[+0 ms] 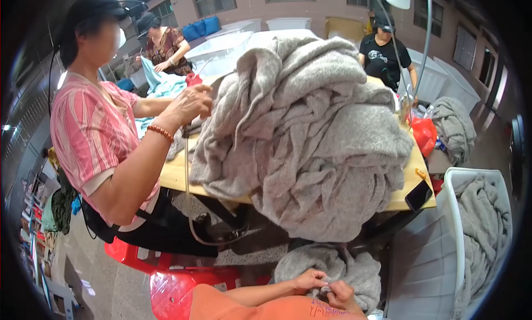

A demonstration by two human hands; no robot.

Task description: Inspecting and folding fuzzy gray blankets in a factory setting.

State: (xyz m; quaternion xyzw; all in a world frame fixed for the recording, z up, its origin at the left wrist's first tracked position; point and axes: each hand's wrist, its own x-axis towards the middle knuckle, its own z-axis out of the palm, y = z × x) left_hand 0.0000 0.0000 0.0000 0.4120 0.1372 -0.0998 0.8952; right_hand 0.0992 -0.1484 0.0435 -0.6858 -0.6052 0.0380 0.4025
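Observation:
A grey knit garment lies bunched over my lap, below the table edge. My left hand is closed on it, thumb and fingers pinched together at a small fold. Just to the right, my right hand pinches the same fabric, its fingertips almost meeting those of the left. Whatever tiny detail sits between the fingertips is too small to make out. Beyond my hands, a big heap of grey knitwear covers most of the wooden table and droops over its near edge.
A co-worker in a pink top stands at the left, hands beside the heap. Red plastic stools stand at lower left. On the right is a pale bin holding grey knitwear. A phone lies at the table corner. Two people work farther back.

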